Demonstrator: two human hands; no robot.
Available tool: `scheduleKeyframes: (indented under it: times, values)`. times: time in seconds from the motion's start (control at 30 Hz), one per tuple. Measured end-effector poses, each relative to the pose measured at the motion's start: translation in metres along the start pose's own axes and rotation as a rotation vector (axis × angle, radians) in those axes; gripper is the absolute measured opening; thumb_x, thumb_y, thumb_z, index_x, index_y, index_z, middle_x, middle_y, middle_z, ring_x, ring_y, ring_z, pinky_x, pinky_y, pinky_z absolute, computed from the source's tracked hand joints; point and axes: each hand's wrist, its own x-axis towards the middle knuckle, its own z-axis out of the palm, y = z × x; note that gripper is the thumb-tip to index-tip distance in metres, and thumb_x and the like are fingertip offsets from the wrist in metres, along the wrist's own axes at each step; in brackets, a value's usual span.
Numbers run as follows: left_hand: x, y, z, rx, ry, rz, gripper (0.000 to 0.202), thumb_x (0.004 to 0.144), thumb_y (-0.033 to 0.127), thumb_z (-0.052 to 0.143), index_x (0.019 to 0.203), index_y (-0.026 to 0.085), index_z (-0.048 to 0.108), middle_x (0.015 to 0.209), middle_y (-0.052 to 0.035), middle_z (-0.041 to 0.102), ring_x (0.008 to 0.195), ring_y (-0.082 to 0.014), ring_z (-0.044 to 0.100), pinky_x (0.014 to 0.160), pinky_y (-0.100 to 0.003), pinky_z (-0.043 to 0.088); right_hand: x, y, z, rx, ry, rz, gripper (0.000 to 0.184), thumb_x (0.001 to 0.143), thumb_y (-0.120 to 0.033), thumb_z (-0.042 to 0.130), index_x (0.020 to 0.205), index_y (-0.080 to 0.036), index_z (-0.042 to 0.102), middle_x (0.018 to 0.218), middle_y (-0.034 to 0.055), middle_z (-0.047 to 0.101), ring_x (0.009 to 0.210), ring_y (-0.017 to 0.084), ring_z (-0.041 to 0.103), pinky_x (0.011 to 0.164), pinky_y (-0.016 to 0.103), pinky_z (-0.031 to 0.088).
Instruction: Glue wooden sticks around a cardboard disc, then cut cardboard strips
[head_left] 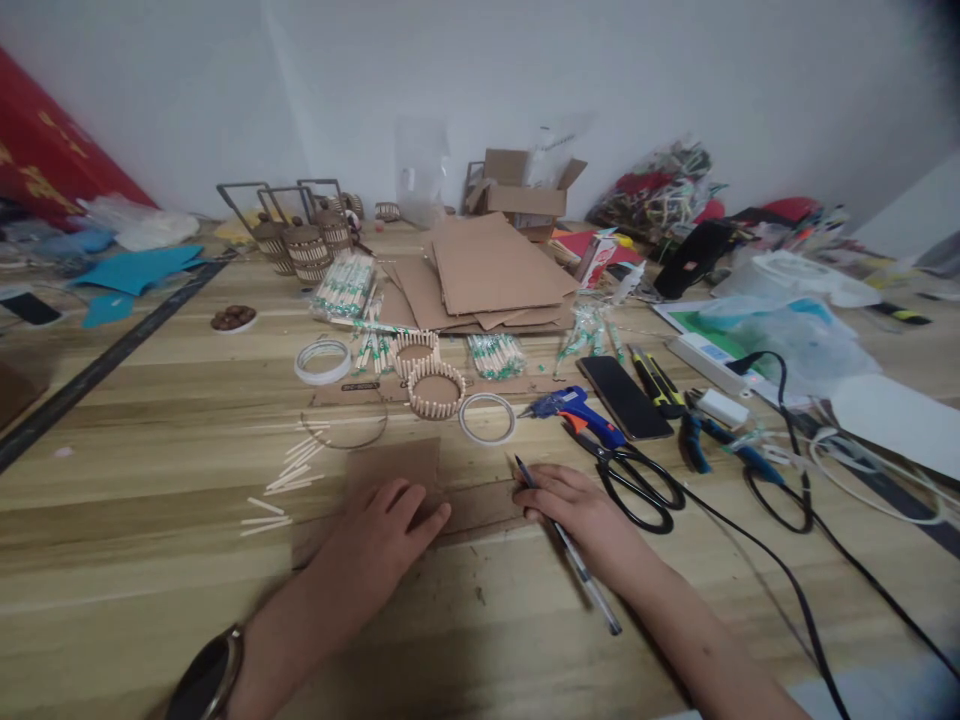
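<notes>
My left hand (382, 525) lies flat with fingers apart on a piece of brown cardboard (412, 460). A clear ballpoint pen (581, 570) is held in my right hand (566, 500), its dark end pointing away from me. The fingertips of that hand are close to the cardboard's right end. Several thin wooden sticks (296, 465) lie loose left of my left hand. Beyond the hands stand two round stick-walled cardboard rings, the nearer ring (436, 390) beside a roll of tape (487, 418). A wider tape roll (322, 362) sits further left.
Right of my right hand lie black scissors (637, 485), a blue glue gun (574, 408), a phone (626, 395), a yellow cutter (656, 380) and pliers (731, 450). Black cables (780, 560) run along the right. Cardboard sheets (499, 265) and small lidded baskets (306, 250) stand at the back.
</notes>
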Motion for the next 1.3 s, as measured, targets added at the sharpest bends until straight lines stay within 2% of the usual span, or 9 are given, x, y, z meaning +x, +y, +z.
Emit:
scheduleKeyframes:
  times: [0.17,0.33,0.53,0.77,0.97,1.07,1.17,1.3]
  values:
    - [-0.001,-0.001,0.001,-0.029,0.007,0.006,0.055,0.092,0.003,0.046,0.141,0.028,0.051,0.124,-0.0106,0.062,0.112,-0.0272,0.057,0.092,-0.043,0.052,0.005,-0.002,-0.008,0.056,-0.020,-0.007,0.021,0.096,-0.016,0.055,0.103,-0.025,0.072,0.113,0.0087,0.075,0.110,0.023,0.066,0.093,0.036,0.054]
    - [0.001,0.001,-0.008,0.006,-0.051,0.017,0.059,0.089,0.000,0.049,0.142,0.026,0.051,0.125,-0.0124,0.062,0.114,-0.0299,0.058,0.092,-0.046,0.052,0.004,0.000,-0.008,0.099,-0.021,-0.001,0.024,0.096,-0.014,0.051,0.104,-0.025,0.071,0.113,0.0086,0.075,0.111,0.023,0.066,0.093,0.036,0.053]
    - [0.003,0.000,-0.011,-0.016,-0.102,0.010,0.069,0.085,-0.005,0.046,0.145,0.029,0.046,0.125,-0.0098,0.061,0.115,-0.0288,0.058,0.093,-0.046,0.053,0.002,0.003,-0.007,0.104,-0.044,0.005,0.021,0.097,-0.016,0.053,0.104,-0.025,0.070,0.118,0.0088,0.073,0.113,0.023,0.064,0.096,0.036,0.051]
    - [0.004,-0.006,-0.013,-0.038,-0.111,0.025,0.065,0.086,-0.002,0.047,0.143,0.030,0.047,0.126,-0.0084,0.059,0.116,-0.0267,0.055,0.095,-0.043,0.051,0.002,0.003,-0.006,0.109,-0.050,-0.003,0.020,0.096,-0.015,0.055,0.108,-0.024,0.070,0.116,0.0094,0.074,0.114,0.024,0.064,0.097,0.037,0.052]
    - [0.015,-0.015,-0.026,-0.106,-0.081,0.080,0.045,0.094,0.008,0.052,0.133,0.029,0.058,0.114,-0.0075,0.060,0.101,-0.0253,0.056,0.083,-0.036,0.050,0.001,0.005,-0.005,0.112,-0.058,-0.009,0.021,0.096,-0.012,0.056,0.108,-0.023,0.069,0.116,0.0084,0.074,0.115,0.023,0.063,0.099,0.038,0.051]
    - [0.024,-0.016,-0.037,-0.184,-0.133,0.103,0.031,0.093,0.011,0.058,0.118,0.026,0.066,0.104,-0.0055,0.060,0.093,-0.0235,0.057,0.076,-0.033,0.048,-0.001,0.009,-0.003,0.087,-0.047,-0.027,0.021,0.096,-0.015,0.056,0.110,-0.023,0.069,0.118,0.0091,0.073,0.115,0.024,0.063,0.098,0.039,0.051]
    - [0.029,-0.013,-0.046,-0.235,-0.179,0.080,0.014,0.091,0.016,0.065,0.104,0.022,0.068,0.100,-0.0058,0.060,0.093,-0.0253,0.058,0.072,-0.032,0.047,-0.001,0.012,-0.001,0.078,-0.038,-0.051,0.019,0.097,-0.018,0.057,0.110,-0.024,0.069,0.119,0.0096,0.073,0.115,0.025,0.064,0.097,0.039,0.052]
    - [0.028,-0.010,-0.049,-0.267,-0.178,0.043,0.018,0.091,0.012,0.064,0.106,0.022,0.067,0.104,-0.0061,0.061,0.096,-0.0256,0.059,0.074,-0.032,0.047,-0.002,0.009,-0.002,0.073,-0.043,-0.046,0.019,0.097,-0.017,0.055,0.109,-0.023,0.068,0.118,0.0094,0.073,0.115,0.024,0.063,0.096,0.039,0.052]
